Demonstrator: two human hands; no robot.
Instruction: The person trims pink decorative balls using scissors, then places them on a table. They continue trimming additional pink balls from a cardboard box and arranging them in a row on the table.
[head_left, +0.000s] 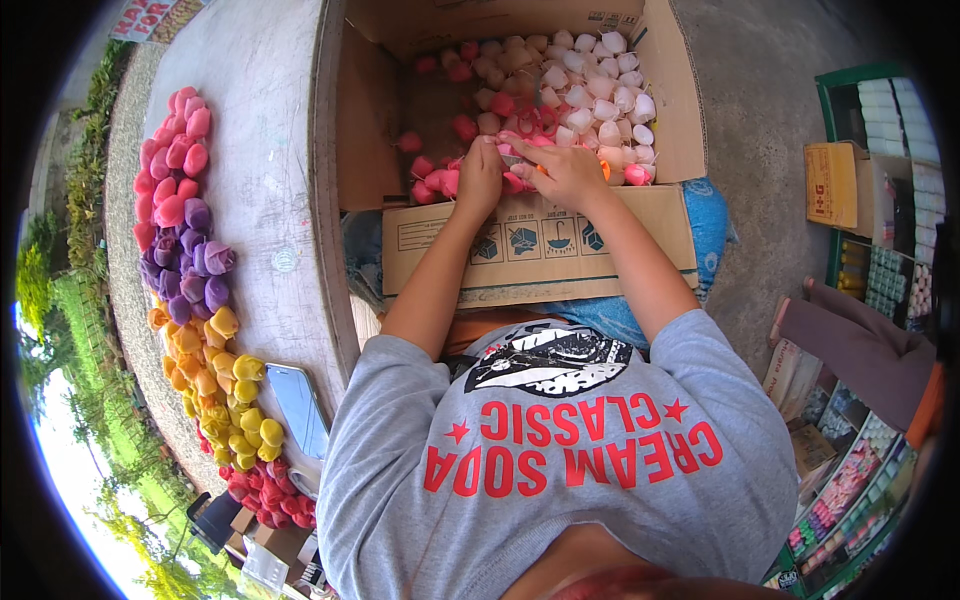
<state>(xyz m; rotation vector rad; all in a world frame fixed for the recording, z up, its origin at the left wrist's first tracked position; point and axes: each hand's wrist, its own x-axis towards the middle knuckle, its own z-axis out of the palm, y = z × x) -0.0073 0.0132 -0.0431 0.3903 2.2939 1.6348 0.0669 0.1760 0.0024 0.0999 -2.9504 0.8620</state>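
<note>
My left hand and my right hand meet over the near side of an open cardboard box. An orange-handled tool shows on both sides of my right hand, which is closed around it. Its grey blade-like end lies between the hands. My left hand's fingers are curled beside pink artificial flower buds, and what they hold is hidden. Dark pink buds are loose below the left hand. Pale pink and white buds fill the box's right side. Red-handled scissors rest among them.
On the grey table to the left lie artificial flowers in red, purple, orange and yellow, with a smartphone beside them. A box flap covers my lap. Stocked shelves and another person's leg are on the right.
</note>
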